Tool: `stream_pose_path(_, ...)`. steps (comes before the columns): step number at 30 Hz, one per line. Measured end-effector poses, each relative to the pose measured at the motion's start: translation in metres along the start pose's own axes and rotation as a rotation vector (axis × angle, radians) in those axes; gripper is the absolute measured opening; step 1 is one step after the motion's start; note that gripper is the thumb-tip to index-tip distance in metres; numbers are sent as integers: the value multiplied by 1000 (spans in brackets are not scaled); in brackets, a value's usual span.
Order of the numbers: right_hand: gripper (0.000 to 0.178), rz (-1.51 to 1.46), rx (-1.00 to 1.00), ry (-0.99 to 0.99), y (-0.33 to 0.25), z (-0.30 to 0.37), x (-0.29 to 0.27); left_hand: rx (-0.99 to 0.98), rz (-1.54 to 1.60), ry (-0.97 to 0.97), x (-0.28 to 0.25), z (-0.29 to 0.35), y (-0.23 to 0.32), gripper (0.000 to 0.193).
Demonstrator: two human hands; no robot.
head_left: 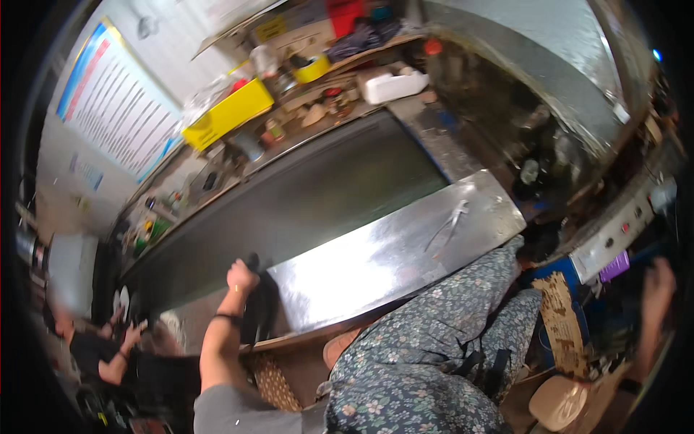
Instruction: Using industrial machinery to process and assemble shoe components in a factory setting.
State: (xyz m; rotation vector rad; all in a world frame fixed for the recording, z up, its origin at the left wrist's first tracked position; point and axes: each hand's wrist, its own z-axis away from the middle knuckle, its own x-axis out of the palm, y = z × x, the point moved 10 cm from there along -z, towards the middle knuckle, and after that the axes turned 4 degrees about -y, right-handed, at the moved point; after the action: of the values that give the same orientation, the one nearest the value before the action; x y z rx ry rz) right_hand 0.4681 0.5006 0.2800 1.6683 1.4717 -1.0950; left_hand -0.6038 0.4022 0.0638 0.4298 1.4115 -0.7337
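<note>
My left hand (242, 276), with a dark band at the wrist, is closed on a short black thing whose kind I cannot make out. It is at the left end of a shiny metal sheet (347, 267), by the near edge of a long, dark, flat surface (311, 192). A thin silvery tool (450, 224) lies on the sheet's right part; its kind is unclear. My right hand (658, 286) is raised at the far right, away from the sheet. Motion blur smears its fingers. Near it are a purple box (614, 266) and a white switch panel (600, 249).
Behind the dark surface, a cluttered ledge carries a yellow bin (228, 114) and a white container (392, 83). A torn cardboard piece (562, 322) and a beige stool-like seat (557, 401) are at the lower right. Another person (108, 362) works at the left.
</note>
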Motion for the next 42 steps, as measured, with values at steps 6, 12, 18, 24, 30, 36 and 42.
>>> stream_pose_path(6,23,-923,-254,-324,-299,89,140,1006,265,60,-125,185,219,48)
stream_pose_path(12,54,-1374,-125,-391,-401,36,109,2177,117,439,-199,388,302,25)
stream_pose_path(18,31,-1062,-212,-59,-342,71,51,1875,333,-462,-142,390,451,30)
stream_pose_path(24,46,-732,-263,-433,-356,118,51,868,1275,-1597,-58,379,536,43)
stream_pose_path(30,45,-926,-404,-479,-338,116,61,814,1488,-1530,-61,391,531,36)
stream_pose_path(36,44,-1337,478,-520,-310,211,151,1667,1032,-48,-118,396,487,43)
stream_pose_path(42,33,-1403,323,-493,-288,218,183,1344,1210,-819,-64,335,525,39)
